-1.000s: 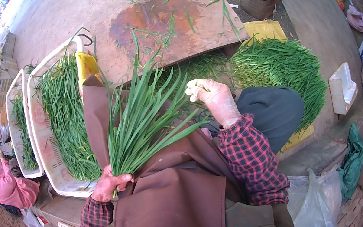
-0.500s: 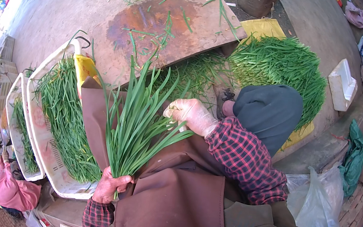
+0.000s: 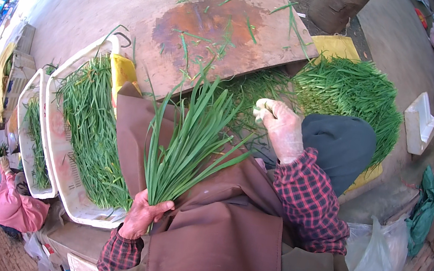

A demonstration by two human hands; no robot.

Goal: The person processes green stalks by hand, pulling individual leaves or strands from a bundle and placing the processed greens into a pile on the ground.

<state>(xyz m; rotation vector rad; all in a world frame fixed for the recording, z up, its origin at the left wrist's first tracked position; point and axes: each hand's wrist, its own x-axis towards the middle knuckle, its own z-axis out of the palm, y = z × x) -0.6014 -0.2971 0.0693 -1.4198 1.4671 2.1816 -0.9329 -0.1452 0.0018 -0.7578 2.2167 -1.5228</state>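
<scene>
My left hand [image 3: 142, 215] is closed around the lower ends of a bunch of garlic chives [image 3: 187, 148]. The long green leaves fan upward over my lap and the brown apron [image 3: 222, 248]. Up and to the right of the bunch, apart from it, is my right hand [image 3: 281, 124] in a thin see-through glove. Its fingers are curled and pinched together; whether anything small is between them cannot be made out. Beyond my right knee lies a large heap of chives [image 3: 349, 96] on yellow sheeting [image 3: 337, 46].
White plastic crates [image 3: 67, 144] with chives stand at my left. A board [image 3: 210, 33] with a wet brown patch and loose leaves lies ahead. Trimmings [image 3: 259, 94] litter the ground by its edge. A foam box [image 3: 419, 124] and plastic bags [image 3: 378, 260] are on the right. A person in pink [image 3: 16, 203] sits at the far left.
My right hand has moved away from the leaves, up and to the right, with its wrist raised. The left hand keeps its hold on the bunch. The whole view has shifted slightly.
</scene>
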